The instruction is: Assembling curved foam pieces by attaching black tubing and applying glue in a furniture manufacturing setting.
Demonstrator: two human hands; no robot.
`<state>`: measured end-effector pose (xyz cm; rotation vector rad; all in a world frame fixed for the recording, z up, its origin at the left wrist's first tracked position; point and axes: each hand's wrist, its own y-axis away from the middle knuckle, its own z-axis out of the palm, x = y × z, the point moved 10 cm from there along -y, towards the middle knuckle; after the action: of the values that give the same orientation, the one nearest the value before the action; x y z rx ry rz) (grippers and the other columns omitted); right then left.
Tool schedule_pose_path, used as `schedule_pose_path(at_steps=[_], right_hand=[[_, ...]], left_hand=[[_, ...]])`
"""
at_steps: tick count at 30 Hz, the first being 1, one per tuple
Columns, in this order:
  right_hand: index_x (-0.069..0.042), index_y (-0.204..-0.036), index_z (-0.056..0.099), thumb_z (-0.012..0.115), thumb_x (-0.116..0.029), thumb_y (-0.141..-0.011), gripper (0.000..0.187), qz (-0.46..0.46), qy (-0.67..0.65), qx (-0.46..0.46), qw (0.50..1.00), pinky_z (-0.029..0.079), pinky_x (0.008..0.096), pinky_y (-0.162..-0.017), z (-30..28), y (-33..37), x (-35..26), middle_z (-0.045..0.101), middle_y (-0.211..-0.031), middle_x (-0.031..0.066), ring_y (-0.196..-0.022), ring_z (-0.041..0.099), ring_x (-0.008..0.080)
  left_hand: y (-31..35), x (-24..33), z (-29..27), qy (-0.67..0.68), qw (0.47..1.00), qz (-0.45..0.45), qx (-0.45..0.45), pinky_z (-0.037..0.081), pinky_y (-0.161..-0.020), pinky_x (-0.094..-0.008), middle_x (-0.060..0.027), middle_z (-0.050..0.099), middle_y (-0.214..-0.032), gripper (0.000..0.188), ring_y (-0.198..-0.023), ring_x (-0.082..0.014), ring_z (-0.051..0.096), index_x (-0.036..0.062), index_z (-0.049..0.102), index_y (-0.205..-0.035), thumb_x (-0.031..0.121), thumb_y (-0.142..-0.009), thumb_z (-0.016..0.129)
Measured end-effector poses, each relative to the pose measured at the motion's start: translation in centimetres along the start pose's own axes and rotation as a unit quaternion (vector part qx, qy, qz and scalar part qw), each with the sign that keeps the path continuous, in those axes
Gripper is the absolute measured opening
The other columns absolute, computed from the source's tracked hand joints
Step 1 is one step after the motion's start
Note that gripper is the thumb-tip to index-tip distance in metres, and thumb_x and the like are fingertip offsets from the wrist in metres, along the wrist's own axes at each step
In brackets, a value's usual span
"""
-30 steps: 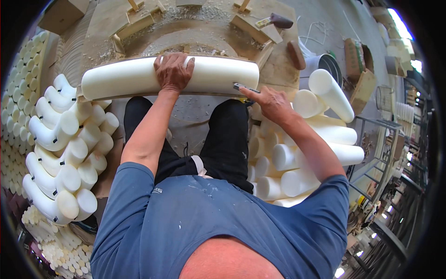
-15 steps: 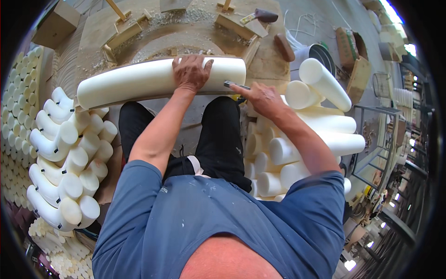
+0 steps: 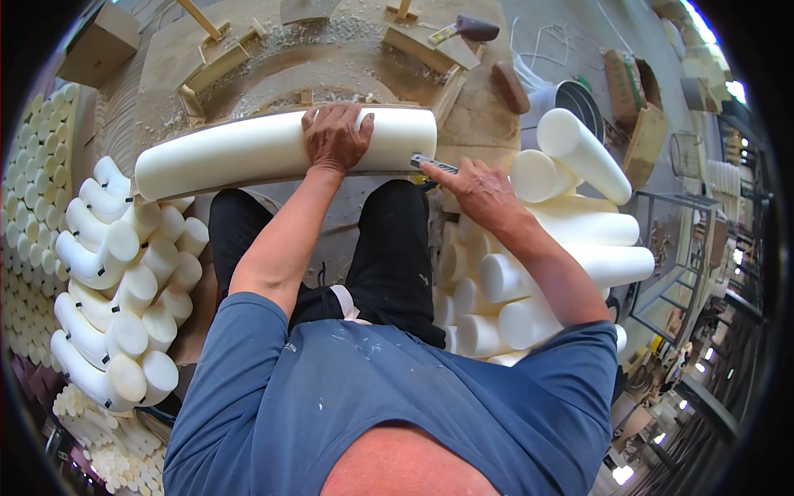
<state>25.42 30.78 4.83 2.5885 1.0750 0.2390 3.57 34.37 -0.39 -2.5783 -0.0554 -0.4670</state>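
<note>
1 open bucket [image 3: 543, 103] stands right of the white roll [image 3: 223, 152]

Roll [image 3: 223, 155] before you, stacked bends [image 3: 83, 258] to your left, piled cylinders [image 3: 616, 263] to your right, handled tool [image 3: 477, 29] on the table [image 3: 486, 124] beyond, bucket [image 3: 542, 104] right of the table.

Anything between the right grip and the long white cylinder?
Only the grey handheld tool, held in the right grip, its tip at the near edge of the long white cylinder toward the right end. Nothing else visible blocks it.
</note>
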Motion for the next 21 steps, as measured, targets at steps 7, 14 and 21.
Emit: schedule_pose_path(at_steps=[7, 14, 21], right_hand=[[-0.043, -0.149, 0.048, 0.049, -0.008, -0.1, 0.061, -0.023, -0.045, 0.016, 0.999, 0.055, 0.0468, -0.067, 1.5, -1.8, 0.5, 0.065, -0.092, 0.0158, -0.088, 0.071, 0.0328], [-0.045, -0.15, 0.047, 0.052, -0.007, -0.098, 0.065, 0.002, -0.061, -0.012, 0.998, 0.055, 0.0472, -0.069, 2.2, -2.6, 2.0, 0.066, -0.093, 0.0161, -0.085, 0.071, 0.0337], [-0.046, -0.151, 0.046, 0.055, -0.004, -0.094, 0.071, -0.005, -0.054, 0.018, 0.998, 0.054, 0.0488, -0.069, 2.3, -2.7, 2.3, 0.066, -0.093, 0.016, -0.085, 0.072, 0.0334]], left_hand=[[0.4, 0.0, -0.1, 0.01, 1.0, 0.003, 0.01, 0.038, -0.102, -0.0427, -0.0001, 0.076, -0.102, 0.027, -0.103, -0.0182, 0.067, 0.0146, 0.079, -0.097, 0.038, -0.088, 0.067], [0.3, -0.1, 0.0, 0.016, 1.0, 0.001, 0.009, 0.039, -0.102, -0.0422, -0.0002, 0.076, -0.101, 0.026, -0.102, -0.0183, 0.067, 0.0146, 0.078, -0.096, 0.037, -0.088, 0.068], [-0.4, 0.7, 0.1, 0.025, 0.999, 0.022, 0.019, 0.039, -0.101, -0.0414, -0.0001, 0.076, -0.102, 0.025, -0.101, -0.02, 0.067, 0.0157, 0.078, -0.097, 0.036, -0.088, 0.067]])
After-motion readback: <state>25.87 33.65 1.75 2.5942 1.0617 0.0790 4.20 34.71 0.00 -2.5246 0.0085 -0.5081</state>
